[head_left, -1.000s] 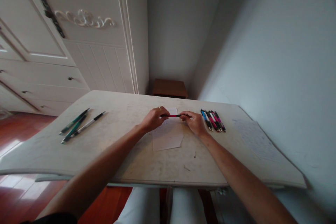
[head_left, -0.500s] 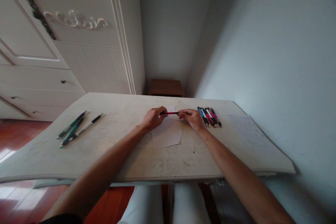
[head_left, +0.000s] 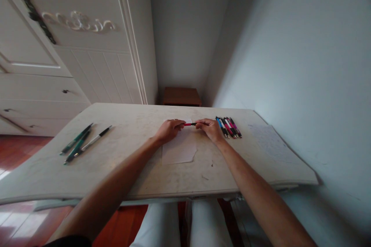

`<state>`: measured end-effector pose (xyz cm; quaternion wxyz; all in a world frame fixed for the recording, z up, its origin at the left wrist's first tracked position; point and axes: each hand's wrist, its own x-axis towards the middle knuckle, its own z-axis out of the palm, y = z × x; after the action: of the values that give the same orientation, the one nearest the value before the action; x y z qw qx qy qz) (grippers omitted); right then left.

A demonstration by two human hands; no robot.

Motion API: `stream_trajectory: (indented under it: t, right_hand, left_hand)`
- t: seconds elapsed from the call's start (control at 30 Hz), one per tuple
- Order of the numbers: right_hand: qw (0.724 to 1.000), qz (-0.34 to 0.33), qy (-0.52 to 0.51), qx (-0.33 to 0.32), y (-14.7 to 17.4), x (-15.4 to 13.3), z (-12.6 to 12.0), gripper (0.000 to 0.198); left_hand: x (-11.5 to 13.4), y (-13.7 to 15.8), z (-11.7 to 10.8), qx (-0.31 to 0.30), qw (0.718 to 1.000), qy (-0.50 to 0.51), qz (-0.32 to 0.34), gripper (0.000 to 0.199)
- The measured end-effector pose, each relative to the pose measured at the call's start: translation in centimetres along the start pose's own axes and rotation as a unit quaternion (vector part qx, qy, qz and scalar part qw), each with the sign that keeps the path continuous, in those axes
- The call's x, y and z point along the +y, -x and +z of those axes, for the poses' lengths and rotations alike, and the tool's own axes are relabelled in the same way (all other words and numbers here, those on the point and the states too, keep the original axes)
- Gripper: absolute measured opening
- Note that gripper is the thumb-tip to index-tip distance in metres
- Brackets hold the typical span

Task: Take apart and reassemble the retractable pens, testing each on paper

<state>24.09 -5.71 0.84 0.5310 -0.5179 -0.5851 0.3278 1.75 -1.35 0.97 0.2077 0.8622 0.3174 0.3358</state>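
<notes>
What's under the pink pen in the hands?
A white paper sheet lies below the pink pen, on the table. The left hand covers part of the sheet; the tabletop beneath the paper can't be seen.

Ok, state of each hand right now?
Left hand: closed, holding one end of the pink-and-black pen.
Right hand: closed, holding the pen's other end.

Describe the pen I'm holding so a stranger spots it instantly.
On the white table, find the paper sheet. Over its far end, the left hand and right hand hold a pink-and-black pen. It alone is held; the other pens lie on the table.
</notes>
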Motion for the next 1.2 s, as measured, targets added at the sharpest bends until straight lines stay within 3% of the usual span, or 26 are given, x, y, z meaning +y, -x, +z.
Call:
stream_trajectory:
  t: [0.2, 0.37, 0.6, 0.73, 0.83, 0.9, 1.03, 1.2]
  right_hand:
    - [1.000, -0.015, -0.015, 0.017, -0.1, 0.1, 0.1, 0.030]
    - [1.000, 0.006, -0.022, 0.008, 0.3, -0.5, 0.3, 0.032]
    - [0.999, 0.022, -0.045, 0.018, 0.4, -0.8, 0.3, 0.035]
    - [0.999, 0.022, -0.040, 0.021, 0.3, -0.8, 0.3, 0.036]
    - [0.998, 0.024, -0.042, 0.027, 0.2, -0.7, 0.3, 0.036]
    - [0.998, 0.023, -0.045, 0.029, 0.2, -0.5, 0.3, 0.035]
    - [0.998, 0.009, -0.045, 0.032, 0.1, -0.2, 0.3, 0.034]
    - [0.999, -0.006, -0.037, 0.035, 0.0, -0.2, 0.2, 0.035]
  left_hand:
    - [-0.1, 0.0, 0.1, 0.010, 1.000, 0.006, 0.016, 0.036]
    - [0.5, 0.0, 0.1, 0.070, 0.996, 0.008, 0.051, 0.019]
    - [0.7, 0.0, 0.6, 0.123, 0.986, 0.043, 0.101, 0.012]
    - [1.0, 0.1, 0.4, 0.101, 0.991, 0.025, 0.084, 0.019]
    - [1.3, 0.1, 0.0, 0.080, 0.994, -0.023, 0.069, 0.049]
    - [1.5, 0.1, -0.3, 0.092, 0.993, -0.059, 0.053, 0.058]
    - [1.3, -0.2, -0.6, 0.085, 0.993, -0.086, 0.003, 0.032]
    - [0.9, -0.3, -0.8, 0.057, 0.998, -0.026, 0.001, 0.025]
